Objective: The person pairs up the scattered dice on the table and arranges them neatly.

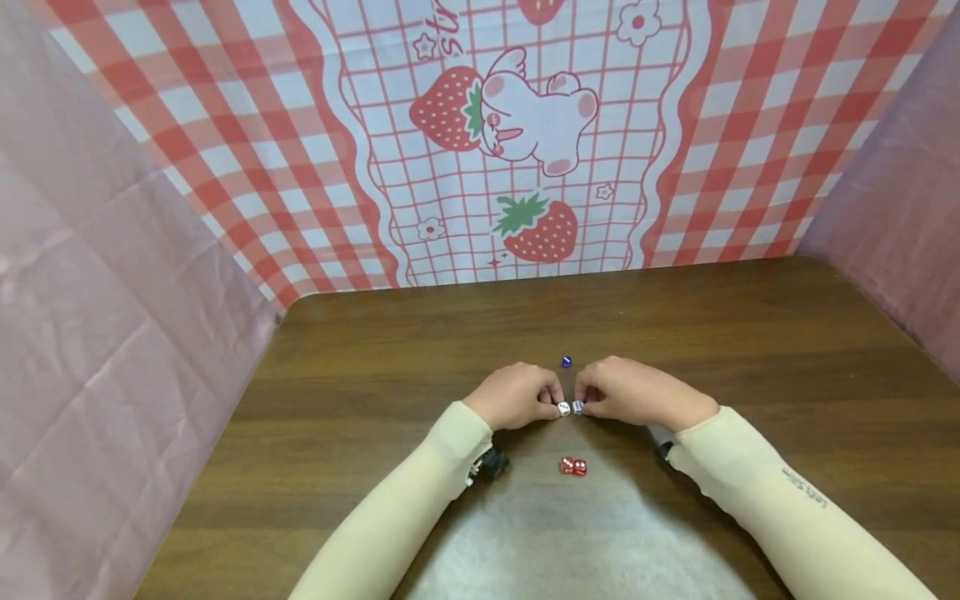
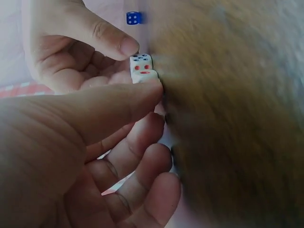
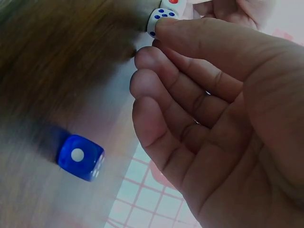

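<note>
My left hand (image 1: 522,396) pinches a small white die (image 1: 564,408) between thumb and fingers, low over the table. Facing it, my right hand (image 1: 637,393) pinches a second white die (image 1: 577,407) that shows blue pips (image 3: 164,15). A narrow gap shows between the two in the head view. The left wrist view has the left die (image 2: 146,75) overlapping the right one (image 2: 141,61), each partly covered by a thumb. Just beyond the hands lies a blue die (image 1: 566,362) with white pips. Two red dice (image 1: 573,467) sit side by side nearer my body.
The brown wood-grain table (image 1: 360,358) stretches out on both sides of my arms. Behind it hangs a red-and-white checked cloth (image 1: 517,167) with strawberries. Pink cloths (image 1: 135,317) drape the left and right sides. Dark straps (image 1: 491,461) circle my wrists.
</note>
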`<state>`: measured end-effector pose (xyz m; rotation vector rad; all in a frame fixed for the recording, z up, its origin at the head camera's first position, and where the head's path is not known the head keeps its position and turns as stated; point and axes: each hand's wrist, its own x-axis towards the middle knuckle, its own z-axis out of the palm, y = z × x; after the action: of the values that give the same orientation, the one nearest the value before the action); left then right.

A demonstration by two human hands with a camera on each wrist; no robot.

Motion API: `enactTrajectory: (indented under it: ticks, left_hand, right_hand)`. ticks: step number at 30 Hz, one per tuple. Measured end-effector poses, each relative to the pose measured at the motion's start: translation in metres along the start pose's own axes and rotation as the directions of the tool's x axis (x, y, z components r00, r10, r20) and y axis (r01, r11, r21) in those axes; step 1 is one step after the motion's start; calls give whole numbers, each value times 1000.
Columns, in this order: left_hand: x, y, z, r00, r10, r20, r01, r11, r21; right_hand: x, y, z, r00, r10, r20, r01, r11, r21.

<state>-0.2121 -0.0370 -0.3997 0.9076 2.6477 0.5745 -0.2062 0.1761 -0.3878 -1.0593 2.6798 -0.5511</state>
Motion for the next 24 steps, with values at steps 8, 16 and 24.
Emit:
enactTrajectory:
  ticks: [8, 16, 24]
  left_hand:
    - [-1, 3, 0, 1000, -10, -8, 10, 1000, 10]
    - [0, 7, 1, 1000, 1, -23, 0, 999, 34]
    - [0, 6, 3, 1000, -2, -20, 2, 1000, 17]
  right_hand:
    - [-1, -1, 0, 1000, 9, -1, -9, 1000, 0]
    - [0, -3, 0, 1000, 2, -3, -2, 1000, -11]
    - [-1, -3, 1, 1000, 13, 0, -13, 1000, -1]
